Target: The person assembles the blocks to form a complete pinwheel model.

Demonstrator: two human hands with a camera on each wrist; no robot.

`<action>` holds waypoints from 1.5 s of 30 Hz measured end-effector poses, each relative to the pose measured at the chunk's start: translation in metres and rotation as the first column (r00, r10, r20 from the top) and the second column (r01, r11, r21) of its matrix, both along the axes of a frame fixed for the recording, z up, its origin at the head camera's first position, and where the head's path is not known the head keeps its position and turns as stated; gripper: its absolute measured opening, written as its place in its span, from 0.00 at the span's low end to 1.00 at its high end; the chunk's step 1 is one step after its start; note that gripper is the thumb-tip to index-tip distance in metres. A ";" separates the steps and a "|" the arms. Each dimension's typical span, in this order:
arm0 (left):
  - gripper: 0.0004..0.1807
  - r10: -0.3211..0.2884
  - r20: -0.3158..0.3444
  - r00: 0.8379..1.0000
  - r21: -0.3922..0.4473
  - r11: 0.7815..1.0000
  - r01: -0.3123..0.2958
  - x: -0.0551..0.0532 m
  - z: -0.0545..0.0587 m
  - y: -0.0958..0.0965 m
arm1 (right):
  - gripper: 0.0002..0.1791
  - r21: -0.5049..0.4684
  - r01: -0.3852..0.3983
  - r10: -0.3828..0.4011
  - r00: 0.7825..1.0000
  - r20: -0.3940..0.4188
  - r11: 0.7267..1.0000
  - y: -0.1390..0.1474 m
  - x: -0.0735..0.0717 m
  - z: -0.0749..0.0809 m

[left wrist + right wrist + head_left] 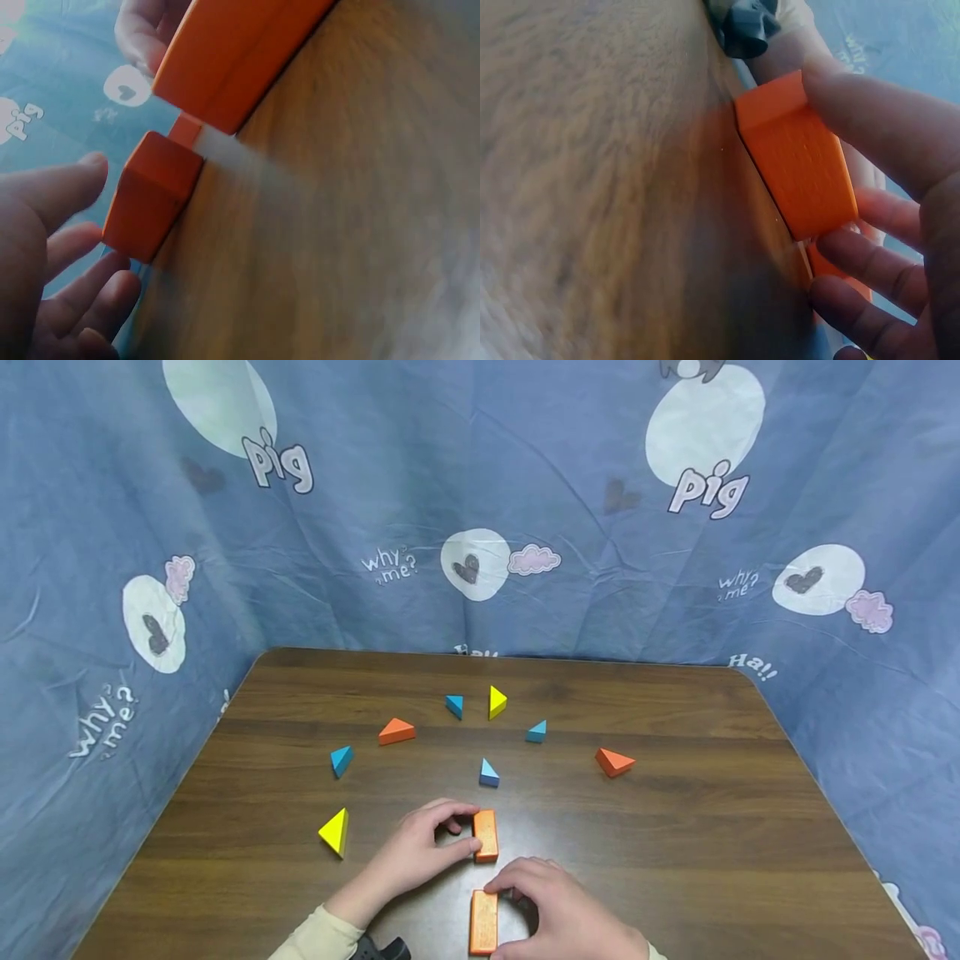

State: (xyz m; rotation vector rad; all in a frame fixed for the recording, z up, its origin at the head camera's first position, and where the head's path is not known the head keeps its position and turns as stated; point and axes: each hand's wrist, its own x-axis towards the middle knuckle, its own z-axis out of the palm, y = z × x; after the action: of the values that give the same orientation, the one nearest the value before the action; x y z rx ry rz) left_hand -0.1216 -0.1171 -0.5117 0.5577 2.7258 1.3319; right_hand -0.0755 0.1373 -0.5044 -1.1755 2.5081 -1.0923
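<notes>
Two orange rectangular blocks lie on the table near its front, one behind the other with a gap between them. My left hand (422, 847) holds the farther orange block (486, 836) from the left, thumb at its near end and index finger at its far end. Around the nearer orange block (483, 922), my right hand (558, 910) curves from the right, with thumb and index finger at opposite ends. The left wrist view shows the farther block (150, 199) beside the left fingers. In the right wrist view the nearer block (802, 169) sits between thumb and fingers.
Triangular blocks stand spread over the brown wooden table (712, 843): several blue, including one just beyond the hands (489, 774), orange ones left (397, 732) and right (615, 762), yellow ones at the back (497, 702) and left (335, 832). A blue printed cloth (577, 610) surrounds the table.
</notes>
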 end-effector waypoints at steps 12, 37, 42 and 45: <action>0.21 0.041 -0.018 0.999 -0.033 0.999 -0.041 0.001 0.000 0.005 | 0.29 -0.005 0.018 -0.018 0.999 -0.049 1.000 -0.001 0.000 -0.001; 0.22 0.047 0.026 0.999 -0.042 0.998 -0.046 0.001 0.004 0.006 | 0.30 -0.060 0.112 -0.118 0.987 -0.106 0.992 -0.001 0.000 -0.003; 0.21 0.045 0.024 0.999 -0.042 0.998 -0.044 0.001 0.004 0.006 | 0.28 -0.044 0.128 -0.131 0.987 -0.091 0.991 -0.001 -0.001 -0.002; 0.21 0.045 0.030 0.999 -0.041 0.998 -0.043 0.001 0.005 0.006 | 0.28 -0.037 0.135 -0.138 0.987 -0.080 0.990 -0.001 -0.001 -0.002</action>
State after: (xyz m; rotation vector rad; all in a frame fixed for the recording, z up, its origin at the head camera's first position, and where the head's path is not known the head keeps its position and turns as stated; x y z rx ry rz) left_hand -0.1207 -0.1109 -0.5066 0.4724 2.7488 1.2799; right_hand -0.0764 0.1367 -0.5062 -1.0916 2.6786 -1.1418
